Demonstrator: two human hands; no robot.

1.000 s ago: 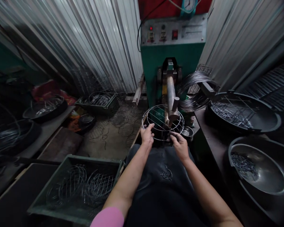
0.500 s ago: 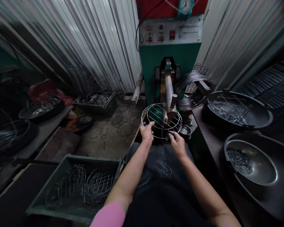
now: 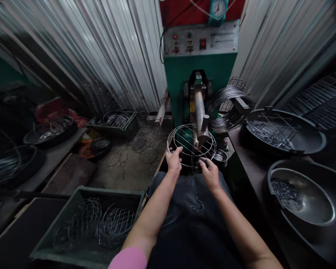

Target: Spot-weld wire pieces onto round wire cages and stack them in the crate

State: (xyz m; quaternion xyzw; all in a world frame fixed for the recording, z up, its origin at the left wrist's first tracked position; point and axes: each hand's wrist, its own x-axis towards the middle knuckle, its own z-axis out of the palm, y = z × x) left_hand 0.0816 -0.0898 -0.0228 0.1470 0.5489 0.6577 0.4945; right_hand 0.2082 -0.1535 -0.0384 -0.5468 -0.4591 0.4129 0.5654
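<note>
Barely moved since 0.5 s ago, apart from slight shift of whole view. Pinching left rim of round wire rack (image 3: 186, 141) with left hand (image 3: 173, 160), thumb on top, at tip of metal arm (image 3: 200, 106) of green machine (image 3: 179, 67). Pressing grip of right hand (image 3: 209, 170) together at near rim; too dark to tell exact hold.

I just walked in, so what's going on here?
Someone at a green machine holds a round wire rack by its left side with the left hand. The right hand is at the rack's near edge, though what it holds there, if anything, is too small to tell. The rack is at the lower end of the machine's metal arm. A red light is lit, and loose wire pieces lie on the person's lap.
</note>
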